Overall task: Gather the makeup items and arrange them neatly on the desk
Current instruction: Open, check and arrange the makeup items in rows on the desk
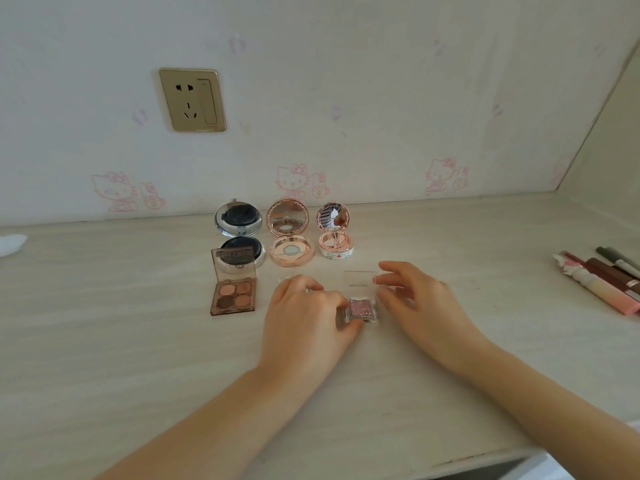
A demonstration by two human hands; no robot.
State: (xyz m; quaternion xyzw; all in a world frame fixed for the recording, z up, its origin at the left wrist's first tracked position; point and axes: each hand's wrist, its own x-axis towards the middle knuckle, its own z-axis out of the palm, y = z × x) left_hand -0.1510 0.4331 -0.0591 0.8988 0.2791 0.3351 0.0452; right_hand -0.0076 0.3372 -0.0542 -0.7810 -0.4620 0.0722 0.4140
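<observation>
A small clear case with a pink glitter eyeshadow pan (361,307) lies open on the pale desk (104,306), its clear lid (360,281) raised. My left hand (308,313) pinches the case's left side. My right hand (415,299) touches the lid's right edge with its fingertips. Behind stand three open round compacts: a black and silver one (240,233), a rose-gold one (290,233) and a smaller pink one (335,233). An open brown four-colour eyeshadow palette (232,284) sits to the left.
Several lip and pencil-shaped items (602,278) lie at the desk's right side. A white scrap (12,244) rests at the far left. A gold wall socket (192,99) is on the wallpapered wall. The desk's front edge (485,459) runs at lower right.
</observation>
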